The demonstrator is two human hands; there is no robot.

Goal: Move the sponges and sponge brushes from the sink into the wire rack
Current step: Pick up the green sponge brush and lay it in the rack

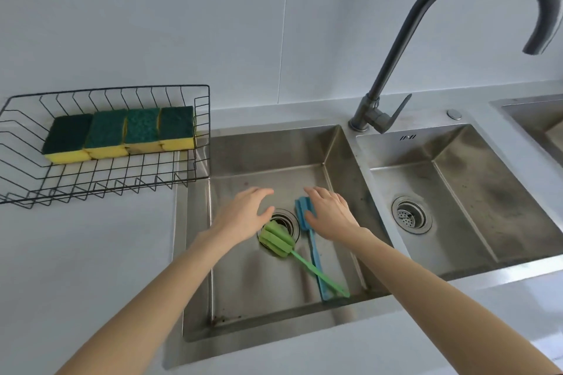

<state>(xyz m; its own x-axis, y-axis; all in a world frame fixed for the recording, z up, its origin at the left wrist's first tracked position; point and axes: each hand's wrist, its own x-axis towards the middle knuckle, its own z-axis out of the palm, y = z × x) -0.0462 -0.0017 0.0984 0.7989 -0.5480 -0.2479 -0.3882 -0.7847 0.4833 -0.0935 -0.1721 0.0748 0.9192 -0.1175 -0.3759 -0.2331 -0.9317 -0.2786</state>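
Note:
Two sponge brushes lie crossed on the floor of the left sink basin (243, 289). The green sponge brush (276, 241) has its head over the drain and its handle running to the lower right. The blue sponge brush (313, 256) lies beside it, head at the far end. My left hand (243, 216) hovers open just above the green head. My right hand (330, 211) is open over the blue head, fingertips touching or nearly touching it. Several green-and-yellow sponges (122, 134) stand in a row in the black wire rack (201, 167) on the counter at the left.
A dark curved faucet (393, 64) rises behind the divider between the two basins. The right basin (475, 207) holds only its drain strainer. Another sink edge (533, 119) shows at the far right. White counter surrounds the sinks, with a tiled wall behind.

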